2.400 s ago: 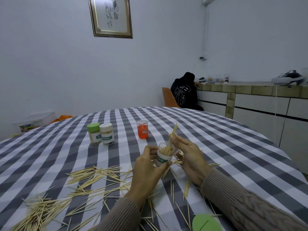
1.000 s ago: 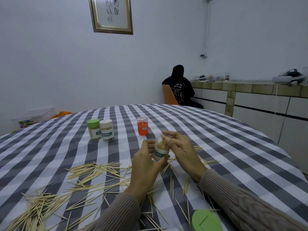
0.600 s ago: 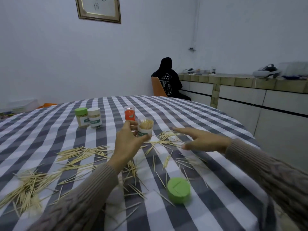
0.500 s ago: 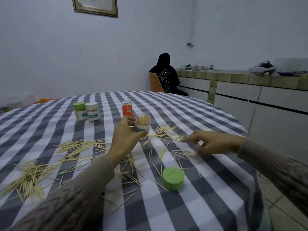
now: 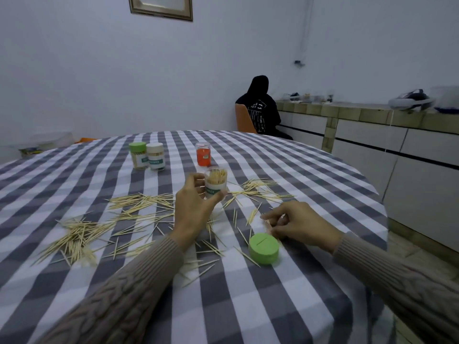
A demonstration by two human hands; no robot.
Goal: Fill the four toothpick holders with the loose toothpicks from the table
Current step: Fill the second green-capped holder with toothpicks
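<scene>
Your left hand (image 5: 192, 207) curled round clear plastic holder (image 5: 215, 182), open top, packed with thin wooden toothpicks, held above checked cloth (image 5: 273, 306). Your right hand (image 5: 295, 223) down on cloth, fingertips (image 5: 267, 218) bunched on few loose toothpicks (image 5: 253, 216), looks like pinch but blurry. Round green lid (image 5: 263, 248), slot on top, just beside it. More sticks scattered left (image 5: 82, 234). Two capped holders (image 5: 146, 155) and orange one (image 5: 203, 154) further back.
</scene>
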